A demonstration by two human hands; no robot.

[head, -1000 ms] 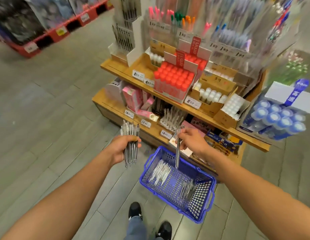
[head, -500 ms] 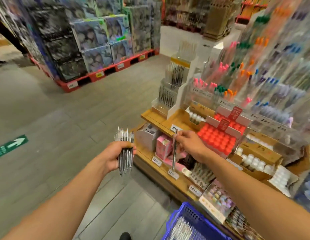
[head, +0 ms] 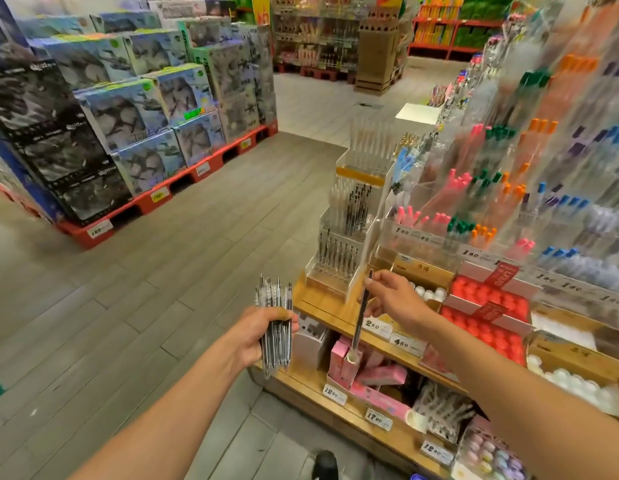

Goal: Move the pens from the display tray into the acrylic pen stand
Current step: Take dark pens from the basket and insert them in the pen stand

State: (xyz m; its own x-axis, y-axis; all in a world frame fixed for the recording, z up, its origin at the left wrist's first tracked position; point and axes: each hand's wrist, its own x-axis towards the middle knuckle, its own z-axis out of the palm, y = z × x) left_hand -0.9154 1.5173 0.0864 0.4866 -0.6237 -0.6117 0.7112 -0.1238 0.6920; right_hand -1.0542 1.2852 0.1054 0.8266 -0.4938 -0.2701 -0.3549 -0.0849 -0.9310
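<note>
At one o'clock stood the acrylic pen stand (head: 349,237); your right hand (head: 393,299) pinched one pen (head: 361,315), your left hand (head: 258,332) gripped a bundle of pens (head: 275,323). Loosening that fist could have spilled them.

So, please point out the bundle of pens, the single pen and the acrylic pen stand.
bundle of pens (head: 275,299): head view, upper barrels.
single pen (head: 360,320): head view, mid barrel.
acrylic pen stand (head: 339,258): head view, lowest tier.
</note>
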